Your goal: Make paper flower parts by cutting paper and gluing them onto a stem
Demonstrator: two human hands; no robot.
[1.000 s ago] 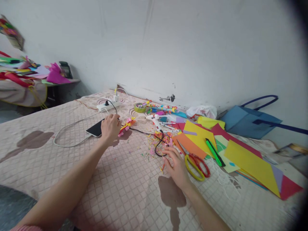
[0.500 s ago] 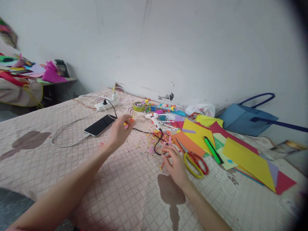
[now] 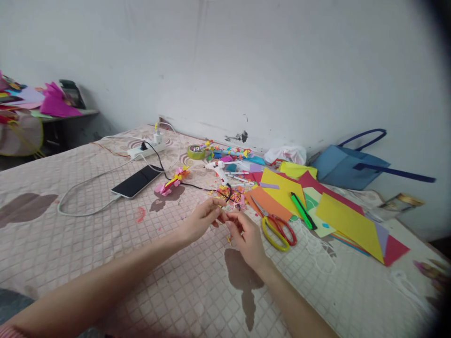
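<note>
My left hand [image 3: 202, 219] and my right hand [image 3: 247, 239] meet over the quilted cloth, fingertips pinched close together. Whatever lies between the fingers is too small to name. Just beyond them is a heap of small paper scraps [image 3: 235, 193] in pink, yellow and orange. A white glue gun [image 3: 221, 172] with a black cord rests behind the scraps. Left of my hands lies a pink, yellow and orange paper flower piece [image 3: 172, 182]. Scissors [image 3: 275, 231] with yellow and red handles lie to the right of my right hand.
A phone [image 3: 136, 182] on a white cable and a power strip [image 3: 146, 149] are at left. Yellow paper [image 3: 352, 220], a green cutter [image 3: 303, 210] and white string [image 3: 315, 239] lie at right. Tape [image 3: 196, 152] and a blue bag [image 3: 348, 164] stand near the wall.
My left hand has come away from the paper flower piece, which now lies on the cloth. It has moved right to meet my right hand. The view has shifted slightly right.
</note>
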